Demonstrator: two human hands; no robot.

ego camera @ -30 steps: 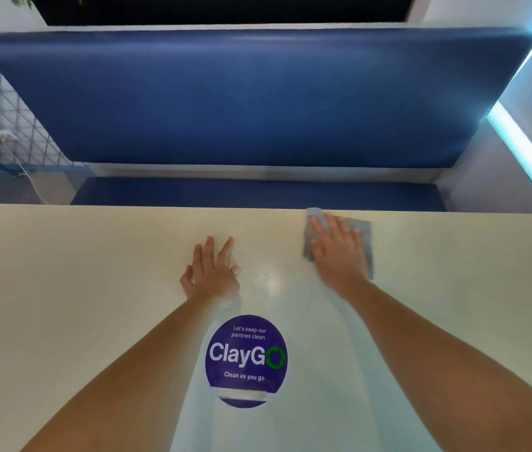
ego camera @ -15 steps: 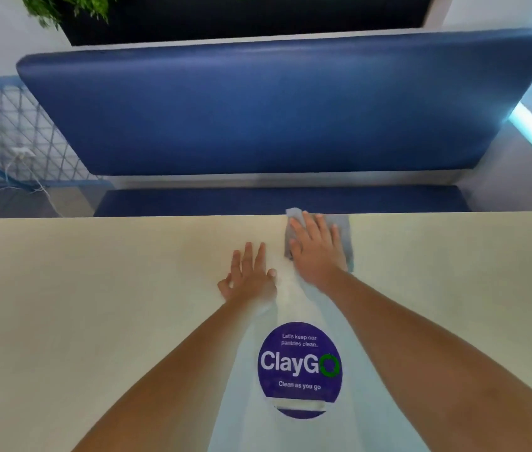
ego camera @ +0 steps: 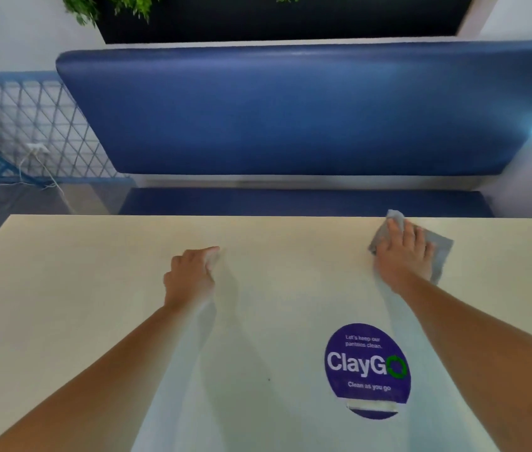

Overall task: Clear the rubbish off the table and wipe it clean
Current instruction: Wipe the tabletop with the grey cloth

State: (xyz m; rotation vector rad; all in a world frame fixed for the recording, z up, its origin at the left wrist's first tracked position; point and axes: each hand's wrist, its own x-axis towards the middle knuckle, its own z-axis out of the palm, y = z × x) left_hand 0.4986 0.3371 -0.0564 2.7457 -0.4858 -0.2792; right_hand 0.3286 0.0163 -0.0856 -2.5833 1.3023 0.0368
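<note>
I saw the hands part: half a second before they lay almost side by side near the far edge. The left hand (ego camera: 189, 277) had its fingers spread flat earlier; it curled them under, knuckles up. The right hand (ego camera: 403, 256) carried the cloth (ego camera: 439, 252) off toward 3 o'clock along that edge. My view swung left, pushing the sticker (ego camera: 367, 370) toward 3 o'clock.

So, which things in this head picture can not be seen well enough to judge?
- Most of the grey cloth: hidden under the right hand.
- Left hand fingers: curled under, hidden by its own back; whether it holds something is unclear.
- Table: near edge and right end cut off by the frame.
- Small dark speck: too small to identify.
</note>
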